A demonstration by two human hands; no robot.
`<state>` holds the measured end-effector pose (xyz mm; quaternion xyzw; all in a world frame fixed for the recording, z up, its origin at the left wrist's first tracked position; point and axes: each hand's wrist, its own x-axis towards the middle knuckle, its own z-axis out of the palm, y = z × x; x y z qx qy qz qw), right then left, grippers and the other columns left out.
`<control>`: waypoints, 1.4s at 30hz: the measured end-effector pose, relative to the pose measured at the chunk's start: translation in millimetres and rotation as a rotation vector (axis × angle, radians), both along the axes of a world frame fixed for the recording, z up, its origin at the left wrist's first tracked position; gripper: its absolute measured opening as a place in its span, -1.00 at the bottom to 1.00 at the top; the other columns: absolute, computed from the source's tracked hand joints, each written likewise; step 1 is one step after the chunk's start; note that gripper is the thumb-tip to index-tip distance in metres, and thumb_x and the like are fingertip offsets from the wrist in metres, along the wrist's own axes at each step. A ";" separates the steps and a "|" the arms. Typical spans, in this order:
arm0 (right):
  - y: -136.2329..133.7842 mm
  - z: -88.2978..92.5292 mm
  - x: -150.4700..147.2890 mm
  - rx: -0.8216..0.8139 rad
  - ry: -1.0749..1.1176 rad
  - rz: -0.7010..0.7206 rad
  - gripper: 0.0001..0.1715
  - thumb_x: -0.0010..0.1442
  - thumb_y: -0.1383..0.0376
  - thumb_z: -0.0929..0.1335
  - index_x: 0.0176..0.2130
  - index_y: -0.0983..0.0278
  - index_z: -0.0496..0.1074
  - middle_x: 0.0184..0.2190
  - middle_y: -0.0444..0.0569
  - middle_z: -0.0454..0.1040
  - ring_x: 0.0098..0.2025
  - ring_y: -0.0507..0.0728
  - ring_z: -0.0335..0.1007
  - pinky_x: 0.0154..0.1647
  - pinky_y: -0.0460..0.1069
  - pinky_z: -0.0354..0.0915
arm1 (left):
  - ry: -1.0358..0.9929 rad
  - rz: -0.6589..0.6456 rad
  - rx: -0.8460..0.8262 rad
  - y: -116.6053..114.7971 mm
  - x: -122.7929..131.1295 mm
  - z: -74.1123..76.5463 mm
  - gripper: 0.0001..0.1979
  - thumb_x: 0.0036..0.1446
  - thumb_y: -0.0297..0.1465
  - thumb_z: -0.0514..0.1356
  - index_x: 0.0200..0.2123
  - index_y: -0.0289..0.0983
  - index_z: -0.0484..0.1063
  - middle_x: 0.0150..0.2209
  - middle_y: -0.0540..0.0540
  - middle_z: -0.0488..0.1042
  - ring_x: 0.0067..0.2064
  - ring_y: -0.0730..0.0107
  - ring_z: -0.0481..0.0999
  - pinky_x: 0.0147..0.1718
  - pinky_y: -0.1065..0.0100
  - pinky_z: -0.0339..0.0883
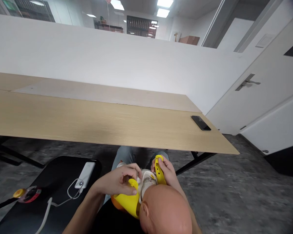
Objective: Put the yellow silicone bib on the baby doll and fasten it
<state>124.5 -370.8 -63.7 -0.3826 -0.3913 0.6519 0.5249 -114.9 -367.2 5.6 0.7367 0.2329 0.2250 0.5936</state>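
Note:
A bald doll in white clothing lies across my lap, below the table's near edge. A yellow silicone bib wraps round its neck. My left hand is closed, pinching the bib's upper edge beside the doll's neck. My right hand is closed round the bib's yellow strap, which has a row of holes and stands upright behind the doll's head. The two hands are close together above the doll's chest.
A long wooden table spans the view, with a dark phone near its right end. To my left, a black seat carries a white power bank with a cable and a red-orange object. A white door is at the right.

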 end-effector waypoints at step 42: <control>-26.7 60.6 50.1 0.024 -0.614 0.147 -0.63 0.16 0.20 0.42 -0.04 0.21 0.40 -0.11 0.04 0.46 -0.24 0.14 0.39 -0.23 0.00 0.32 | 0.014 0.388 -0.236 3.8 8.5 -9.9 -0.64 -0.27 -0.51 0.39 -0.34 -0.29 0.36 -0.39 0.03 0.45 -0.34 0.40 0.42 -0.39 0.44 0.23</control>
